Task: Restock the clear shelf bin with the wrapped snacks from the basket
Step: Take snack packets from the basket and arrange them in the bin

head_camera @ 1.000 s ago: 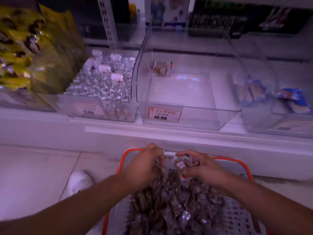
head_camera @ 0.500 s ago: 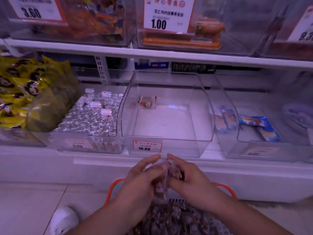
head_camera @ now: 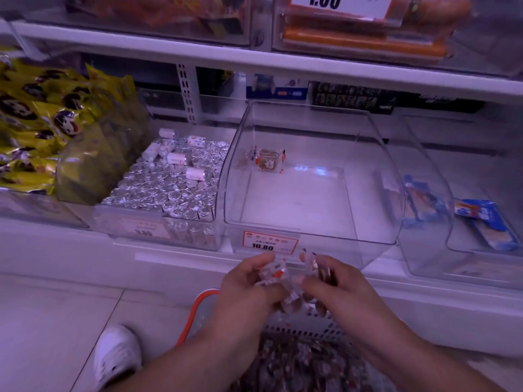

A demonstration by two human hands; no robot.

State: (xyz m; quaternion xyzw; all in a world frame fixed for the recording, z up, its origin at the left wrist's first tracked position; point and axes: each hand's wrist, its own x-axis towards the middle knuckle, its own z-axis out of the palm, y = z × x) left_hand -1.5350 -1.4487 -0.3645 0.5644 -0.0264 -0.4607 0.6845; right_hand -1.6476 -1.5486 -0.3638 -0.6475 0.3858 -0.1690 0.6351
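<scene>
a clump of wrapped snacks [head_camera: 285,287] is pinched between the left hand [head_camera: 249,290] and the right hand [head_camera: 334,287], fingers curled round the wrappers from both sides; the two-handed hold is judged to keep the loose pieces from spilling. the clump is held above the far rim of the basket [head_camera: 195,309], just below the front edge of the clear shelf bin [head_camera: 311,176]. one wrapped piece [head_camera: 268,162] is noted at the bin's rear left corner; bin otherwise bare. more snacks are seen heaped in the basket. transfer not yet made.
</scene>
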